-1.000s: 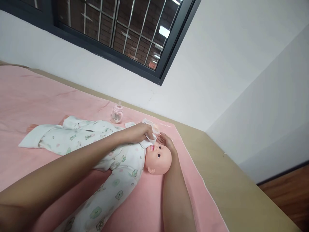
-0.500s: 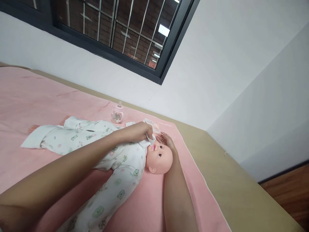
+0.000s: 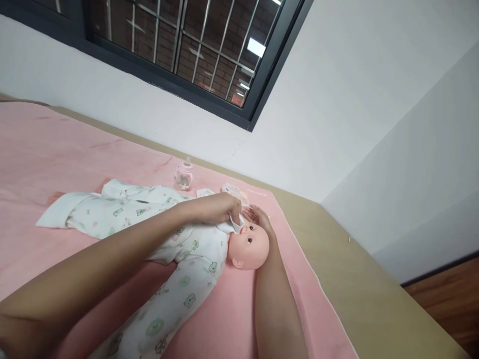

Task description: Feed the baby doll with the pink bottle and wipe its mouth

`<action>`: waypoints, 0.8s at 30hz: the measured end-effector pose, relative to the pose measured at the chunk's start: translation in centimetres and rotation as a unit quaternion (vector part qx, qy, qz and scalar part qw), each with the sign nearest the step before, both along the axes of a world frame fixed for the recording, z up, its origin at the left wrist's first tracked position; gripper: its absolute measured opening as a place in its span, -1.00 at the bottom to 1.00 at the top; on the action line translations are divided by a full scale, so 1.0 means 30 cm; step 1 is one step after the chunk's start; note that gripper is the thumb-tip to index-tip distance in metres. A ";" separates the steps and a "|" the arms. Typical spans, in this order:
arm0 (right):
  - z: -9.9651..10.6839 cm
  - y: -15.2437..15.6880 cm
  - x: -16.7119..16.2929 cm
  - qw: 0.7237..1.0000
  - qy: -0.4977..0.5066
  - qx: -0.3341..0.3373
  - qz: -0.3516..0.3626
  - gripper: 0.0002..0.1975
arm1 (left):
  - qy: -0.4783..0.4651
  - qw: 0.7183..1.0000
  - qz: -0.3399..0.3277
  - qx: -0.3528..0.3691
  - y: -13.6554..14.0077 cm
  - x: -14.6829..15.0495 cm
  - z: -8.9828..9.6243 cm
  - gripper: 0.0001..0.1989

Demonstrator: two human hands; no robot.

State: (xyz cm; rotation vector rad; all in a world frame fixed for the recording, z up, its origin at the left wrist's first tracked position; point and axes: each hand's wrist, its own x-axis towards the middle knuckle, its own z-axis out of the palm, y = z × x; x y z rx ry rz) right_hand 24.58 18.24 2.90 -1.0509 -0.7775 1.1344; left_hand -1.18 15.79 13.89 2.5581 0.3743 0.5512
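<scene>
A bald baby doll (image 3: pixel 249 247) lies on its back in a white printed outfit (image 3: pixel 194 249), its head towards the right. My left hand (image 3: pixel 224 207) reaches across the doll's chest, its fingers pinched on a small white cloth (image 3: pixel 236 227) that touches the doll's mouth. Around the crown of the head curves my right arm, and my right hand (image 3: pixel 261 218) rests against the far cheek, fingers stretched out and slightly curved. Part of its palm is hidden behind the head.
A pink-topped baby bottle (image 3: pixel 184 175) stands beyond the doll. A clear plastic packet (image 3: pixel 234 190) lies near my hands. Beneath everything spreads a pink mat (image 3: pixel 45 149) on a tan surface (image 3: pixel 337 279). White walls and a barred window (image 3: pixel 187 45) bound the far side.
My left hand has shifted slightly right and down, bringing the white cloth over the doll's mouth, which was uncovered before. My right hand stays by the head.
</scene>
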 end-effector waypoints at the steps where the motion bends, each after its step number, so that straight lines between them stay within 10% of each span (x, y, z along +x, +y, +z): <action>1: 0.000 0.003 0.001 1.000 -0.001 -0.003 -0.002 -0.69 | 0.006 1.000 -0.001 0.006 -0.006 0.000 0.004 -0.56; 14: -0.011 0.047 0.041 0.998 -0.027 -0.058 -0.007 -0.77 | -0.013 1.000 -0.005 -0.002 -0.028 0.004 0.022 -0.57; 24: 0.013 0.018 0.000 1.000 -0.014 -0.024 -0.005 -0.78 | -0.045 0.991 0.111 0.063 -0.010 0.040 -0.005 -0.54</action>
